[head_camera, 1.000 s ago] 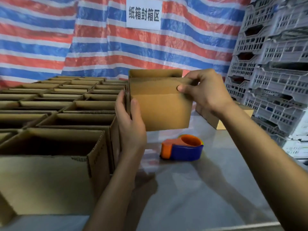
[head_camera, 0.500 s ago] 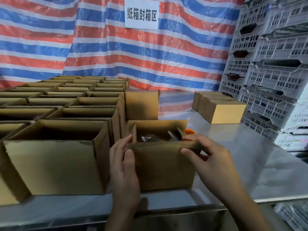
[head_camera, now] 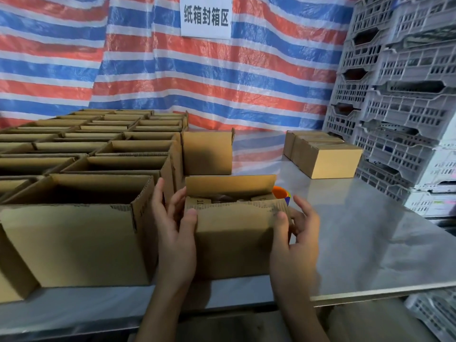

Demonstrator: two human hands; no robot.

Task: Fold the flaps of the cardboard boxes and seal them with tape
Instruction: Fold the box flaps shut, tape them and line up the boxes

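Note:
A small cardboard box [head_camera: 234, 240] stands on the steel table [head_camera: 370, 243] near its front edge. Its back flap stands upright and the two side flaps lie folded inward over the contents. My left hand [head_camera: 172, 230] is at the box's left front corner, thumb pressing the front face, straight fingers along the left side. My right hand [head_camera: 296, 238] is at the right front corner, thumb on the front face, fingers spread beside the right side. An orange and blue tape dispenser [head_camera: 282, 193] peeks out behind the box.
Several open cardboard boxes [head_camera: 81, 218] fill the table to the left, touching my left hand's side. One open box [head_camera: 207, 154] stands behind. Closed boxes [head_camera: 328, 159] sit at the back right. Stacked grey plastic crates [head_camera: 399, 95] line the right wall.
The box came down from the air onto the table near its front edge. My hands shifted from its top edge to its two front corners, and the side flaps went inward.

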